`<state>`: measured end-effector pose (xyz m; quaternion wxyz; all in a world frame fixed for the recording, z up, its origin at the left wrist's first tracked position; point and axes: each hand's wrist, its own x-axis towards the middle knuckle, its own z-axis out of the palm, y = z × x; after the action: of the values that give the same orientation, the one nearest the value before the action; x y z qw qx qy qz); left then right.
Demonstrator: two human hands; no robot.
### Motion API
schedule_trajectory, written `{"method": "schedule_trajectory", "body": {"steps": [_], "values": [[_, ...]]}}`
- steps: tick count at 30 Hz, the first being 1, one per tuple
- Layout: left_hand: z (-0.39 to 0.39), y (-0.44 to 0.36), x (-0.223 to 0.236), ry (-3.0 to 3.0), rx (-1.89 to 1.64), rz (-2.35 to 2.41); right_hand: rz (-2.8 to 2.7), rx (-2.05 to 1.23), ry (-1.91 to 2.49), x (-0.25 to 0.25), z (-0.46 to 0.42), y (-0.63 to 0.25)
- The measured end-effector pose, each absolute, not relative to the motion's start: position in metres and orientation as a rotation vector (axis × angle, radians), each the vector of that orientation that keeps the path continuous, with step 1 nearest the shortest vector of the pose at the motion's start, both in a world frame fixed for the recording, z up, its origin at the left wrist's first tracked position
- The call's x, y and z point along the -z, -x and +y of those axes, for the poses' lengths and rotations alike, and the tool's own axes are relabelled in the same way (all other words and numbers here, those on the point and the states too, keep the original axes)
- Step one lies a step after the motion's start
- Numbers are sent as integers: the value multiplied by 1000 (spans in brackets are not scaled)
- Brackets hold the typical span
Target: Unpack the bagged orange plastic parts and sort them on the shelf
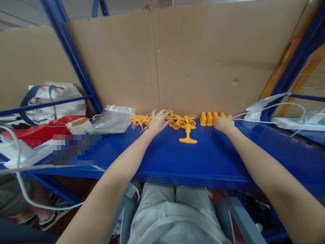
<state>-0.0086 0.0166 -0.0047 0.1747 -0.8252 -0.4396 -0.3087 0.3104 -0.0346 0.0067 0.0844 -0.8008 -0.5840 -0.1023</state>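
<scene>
Orange plastic parts lie along the back of a blue shelf (162, 159). My left hand (157, 121) reaches into a cluster of orange pieces (181, 122), its fingers curled on an orange ring-shaped piece (169, 113). An orange T-shaped sprue (188, 136) lies just right of that hand. More flat orange pieces (140, 119) sit to its left. My right hand (223, 123) rests beside a row of small orange caps (209, 118), fingers folded under and hidden from view.
A cardboard sheet (193, 61) backs the shelf. A clear plastic bag (113, 118) lies left of the parts, with a red and white bag (50, 98) farther left. White cables and a power strip (291, 121) sit at the right. Blue uprights (73, 57) frame the shelf.
</scene>
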Motion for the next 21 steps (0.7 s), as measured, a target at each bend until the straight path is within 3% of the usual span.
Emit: {"method": "schedule_trajectory", "body": {"steps": [9,21], "values": [[6,0,-4,2344,1058,-1080,-1863,571,1935,-25,-55,-253],[-8,-23,3,2523,892,-650,-2163,660,1236,-6,-64,-221]]}}
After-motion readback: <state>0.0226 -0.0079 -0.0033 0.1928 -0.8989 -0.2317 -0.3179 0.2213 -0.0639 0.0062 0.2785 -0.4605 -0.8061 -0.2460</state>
